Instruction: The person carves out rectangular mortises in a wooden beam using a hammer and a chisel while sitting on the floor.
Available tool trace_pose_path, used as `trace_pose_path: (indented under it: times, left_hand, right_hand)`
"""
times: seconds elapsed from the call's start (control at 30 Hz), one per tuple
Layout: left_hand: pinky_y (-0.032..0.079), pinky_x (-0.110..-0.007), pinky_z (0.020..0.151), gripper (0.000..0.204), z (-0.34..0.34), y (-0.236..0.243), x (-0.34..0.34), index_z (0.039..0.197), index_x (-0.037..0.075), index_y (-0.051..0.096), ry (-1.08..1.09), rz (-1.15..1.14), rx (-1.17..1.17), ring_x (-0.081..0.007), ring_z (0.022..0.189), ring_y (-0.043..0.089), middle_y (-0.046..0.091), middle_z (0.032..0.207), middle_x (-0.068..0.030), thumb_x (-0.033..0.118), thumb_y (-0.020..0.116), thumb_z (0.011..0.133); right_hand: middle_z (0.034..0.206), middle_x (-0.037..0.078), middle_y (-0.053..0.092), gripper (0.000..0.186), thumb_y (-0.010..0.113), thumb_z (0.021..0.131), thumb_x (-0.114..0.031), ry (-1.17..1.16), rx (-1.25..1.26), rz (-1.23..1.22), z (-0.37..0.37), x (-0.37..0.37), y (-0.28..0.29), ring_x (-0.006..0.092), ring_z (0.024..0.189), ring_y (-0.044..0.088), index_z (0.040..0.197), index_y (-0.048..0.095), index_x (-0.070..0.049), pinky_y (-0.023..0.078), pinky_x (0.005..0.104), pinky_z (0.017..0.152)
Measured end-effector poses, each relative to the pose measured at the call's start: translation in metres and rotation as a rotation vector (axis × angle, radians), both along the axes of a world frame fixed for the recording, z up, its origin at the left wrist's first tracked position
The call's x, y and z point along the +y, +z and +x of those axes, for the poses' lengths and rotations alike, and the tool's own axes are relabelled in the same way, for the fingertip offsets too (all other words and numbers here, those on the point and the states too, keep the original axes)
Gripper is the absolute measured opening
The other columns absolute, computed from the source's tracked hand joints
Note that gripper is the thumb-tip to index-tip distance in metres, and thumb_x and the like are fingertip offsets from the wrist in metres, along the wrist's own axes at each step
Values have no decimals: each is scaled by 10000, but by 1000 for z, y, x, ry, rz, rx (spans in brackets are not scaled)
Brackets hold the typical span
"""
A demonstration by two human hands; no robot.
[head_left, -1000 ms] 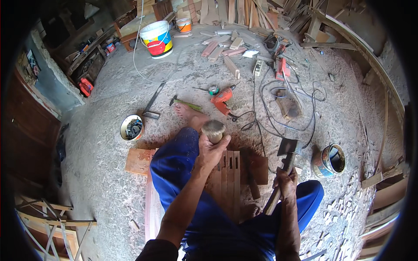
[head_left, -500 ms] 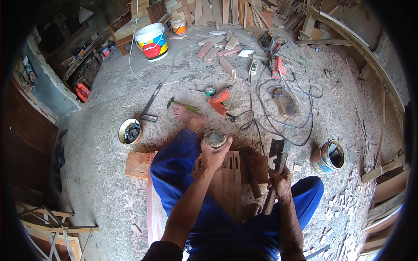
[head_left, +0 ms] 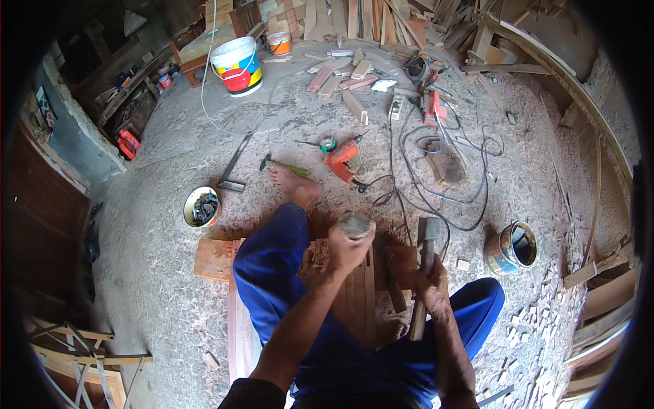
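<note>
Rough floor (head_left: pixel 160 273), apparent hatchet (head_left: pixel 427 251) in right grip (head_left: pixel 432 286)

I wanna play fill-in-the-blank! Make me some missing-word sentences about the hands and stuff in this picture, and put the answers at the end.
1. A round-topped tool is in the person's ____ hand.
2. The right hand grips a metal-headed tool by its wooden ____.
3. The person's trousers are coloured ____.
4. The pot of dark scraps stands on the floor to the person's ____.

Missing words: left; handle; blue; left.
</note>
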State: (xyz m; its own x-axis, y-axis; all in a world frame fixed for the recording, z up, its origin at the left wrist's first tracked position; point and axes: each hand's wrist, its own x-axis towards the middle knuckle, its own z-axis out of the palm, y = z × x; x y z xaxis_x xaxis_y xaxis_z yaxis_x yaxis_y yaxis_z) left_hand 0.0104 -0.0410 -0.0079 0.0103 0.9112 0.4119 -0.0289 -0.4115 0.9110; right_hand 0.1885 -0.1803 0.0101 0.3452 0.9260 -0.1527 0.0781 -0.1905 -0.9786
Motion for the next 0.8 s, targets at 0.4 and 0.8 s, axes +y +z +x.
trace_pose_path:
  times: [0.4,0.8]
  left_hand:
    - [523,-290,689,189,2,-52,-7,905,5,668,-337,-299,-671,-107,752,647,700,845,-21,63,803,785]
    - [518,-296,685,218,-29,-15,-19,861,44,660,-277,-188,81,-111,718,619,679,787,-20,184,820,810]
  right_hand:
    - [974,253,649,904,681,708,-5,581,-1162,127,-43,8,139,413,872,664,1518,280,-35,555,484,761]
    - [675,27,517,370,544,1001,-415,275,657,467,-23,1,201,99,549,516,1034,557,-47,483,256,529]
